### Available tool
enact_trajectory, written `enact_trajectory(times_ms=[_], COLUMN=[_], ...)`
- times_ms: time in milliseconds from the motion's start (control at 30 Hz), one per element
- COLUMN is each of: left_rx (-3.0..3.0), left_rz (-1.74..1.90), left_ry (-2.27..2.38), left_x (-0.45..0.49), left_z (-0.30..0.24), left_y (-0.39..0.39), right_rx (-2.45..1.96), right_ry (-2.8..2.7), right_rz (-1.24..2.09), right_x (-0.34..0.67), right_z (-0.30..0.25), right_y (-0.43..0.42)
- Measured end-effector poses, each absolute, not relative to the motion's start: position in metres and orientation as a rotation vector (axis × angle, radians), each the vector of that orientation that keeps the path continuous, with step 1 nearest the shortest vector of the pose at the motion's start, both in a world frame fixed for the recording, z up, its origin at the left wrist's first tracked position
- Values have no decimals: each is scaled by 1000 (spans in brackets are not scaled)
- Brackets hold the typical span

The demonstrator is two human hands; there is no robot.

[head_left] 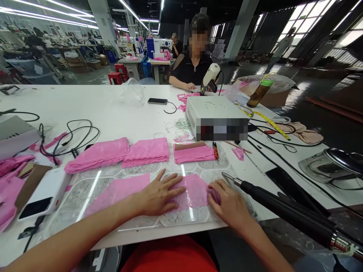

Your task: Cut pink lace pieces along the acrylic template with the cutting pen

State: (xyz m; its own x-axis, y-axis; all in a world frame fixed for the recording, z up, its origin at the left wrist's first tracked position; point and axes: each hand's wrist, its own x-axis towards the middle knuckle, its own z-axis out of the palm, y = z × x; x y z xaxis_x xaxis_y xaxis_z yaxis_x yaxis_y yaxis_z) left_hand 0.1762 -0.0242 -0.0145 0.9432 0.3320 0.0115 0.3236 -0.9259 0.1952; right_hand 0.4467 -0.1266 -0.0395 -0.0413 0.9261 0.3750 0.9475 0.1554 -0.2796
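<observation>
My left hand (159,196) lies flat with fingers spread on a long strip of pink lace (121,190) spread over a glass work plate (85,196). My right hand (229,202) rests at the strip's right end, its fingers curled over a small bunched bit of pink fabric (214,195). Behind the strip lie three stacks of pink lace pieces (98,155), (147,151), (194,153). A black hand tool (286,211) with a metal tip lies just right of my right hand.
A white machine box (211,111) stands behind the stacks, with a yellow measuring tape (268,121) beside it. A phone (157,101), cables (70,138) and a white device (45,194) lie to the left. A person in black (193,66) sits across the table.
</observation>
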Motion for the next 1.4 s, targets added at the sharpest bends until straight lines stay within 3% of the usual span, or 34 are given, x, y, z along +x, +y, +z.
enact_trajectory(times_ms=[333, 833, 1400], left_rx=[2826, 2662, 2411], left_rz=[416, 363, 310], left_ry=[876, 998, 1003], left_x=[227, 234, 241], left_z=[-12, -17, -19], left_y=[37, 83, 106], right_rx=[-1710, -1679, -1493], right_ry=[-1893, -1947, -2142], right_rz=[124, 208, 325], right_x=[447, 448, 412], right_z=[-19, -39, -23], right_y=[-51, -2, 18])
